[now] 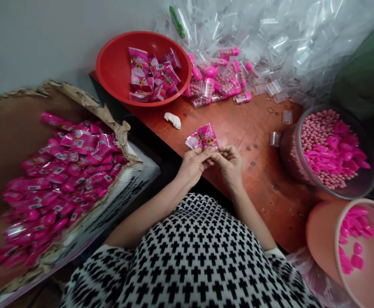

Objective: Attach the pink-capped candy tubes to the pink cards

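Both my left hand (193, 164) and my right hand (228, 164) pinch the near edge of a pink printed sachet (204, 136) over the table's front edge. Thumbs and fingertips nearly meet at the sachet's lower end, and what they cover there is hidden. A small crumpled white piece (173, 120) lies just beyond my left hand. Farther off stands a red bowl (105, 64) with several pink packets (156, 79) in it. To its right are piled clear tubes (208, 87) of pink beads with pink caps.
At left, a torn cardboard box (122, 132) holds many filled pink packets (65, 171). Empty clear tubes (270, 42) heap at the back. On the right stand a tub (297, 158) of pink beads and caps and a peach bucket (321, 231) with pink pieces.
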